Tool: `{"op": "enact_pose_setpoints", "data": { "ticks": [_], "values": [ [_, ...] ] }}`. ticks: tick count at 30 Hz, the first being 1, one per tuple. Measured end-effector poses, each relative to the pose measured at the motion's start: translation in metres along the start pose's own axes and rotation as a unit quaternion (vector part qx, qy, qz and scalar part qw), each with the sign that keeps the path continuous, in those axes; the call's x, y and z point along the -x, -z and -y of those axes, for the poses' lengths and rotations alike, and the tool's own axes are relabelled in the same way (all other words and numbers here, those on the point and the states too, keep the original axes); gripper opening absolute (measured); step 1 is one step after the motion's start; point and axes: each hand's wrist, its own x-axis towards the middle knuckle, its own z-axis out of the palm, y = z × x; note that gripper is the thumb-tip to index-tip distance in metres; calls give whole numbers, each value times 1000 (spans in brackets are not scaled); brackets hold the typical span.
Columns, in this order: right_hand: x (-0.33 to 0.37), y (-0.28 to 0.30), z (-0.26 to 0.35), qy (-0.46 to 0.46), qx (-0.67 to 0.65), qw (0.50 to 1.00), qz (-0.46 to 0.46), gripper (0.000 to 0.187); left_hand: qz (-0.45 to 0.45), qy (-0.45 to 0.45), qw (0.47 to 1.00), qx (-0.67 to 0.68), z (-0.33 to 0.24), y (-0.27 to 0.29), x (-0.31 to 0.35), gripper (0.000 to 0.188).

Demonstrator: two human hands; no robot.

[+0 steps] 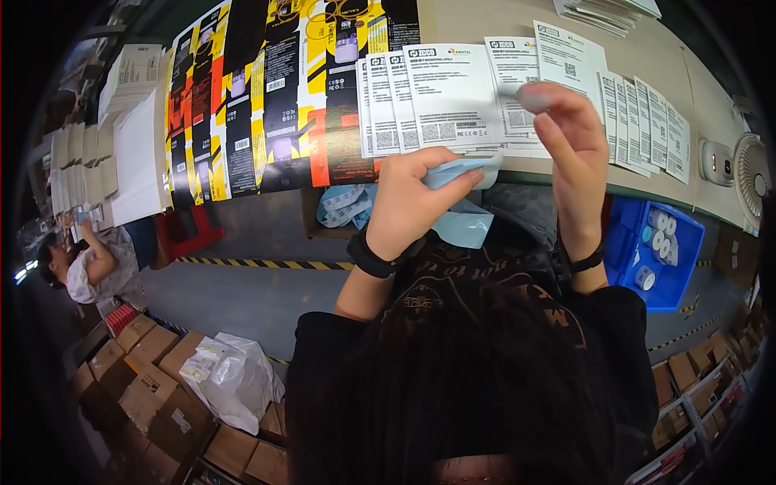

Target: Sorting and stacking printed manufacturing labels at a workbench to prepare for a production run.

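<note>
My left hand [414,202] is closed on a strip of light-blue label backing [467,226], pinched between thumb and fingers. The strip bends over the table's near edge and its loose end hangs below the hand. My right hand [575,149] is raised over the cards, its thumb and forefinger drawn close around a small pale piece [529,99], probably a sticker, blurred by motion. Under and beyond both hands, white printed cards [453,85] lie in overlapping rows. More white cards [647,121] are fanned out to the right of my right hand.
Printed black, yellow and red sheets [279,105] cover the table's left part. A blue bin [679,267] with label rolls stands at the right, near a small fan [750,174]. Below the table edge, a carton holds discarded blue backing [347,204]. Another person [101,259] works at far left.
</note>
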Motion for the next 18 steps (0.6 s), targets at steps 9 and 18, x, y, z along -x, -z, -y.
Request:
{"op": "enact_pose_setpoints", "data": {
  "ticks": [9, 18],
  "values": [
    [7, 2, 6, -120, 15, 986, 116, 54, -35, -80, 992, -91, 0, 1, -3, 21],
    [9, -4, 13, -66, 123, 981, 134, 50, -101, -258, 942, -190, 3, -2, -5, 31]
  ]
}}
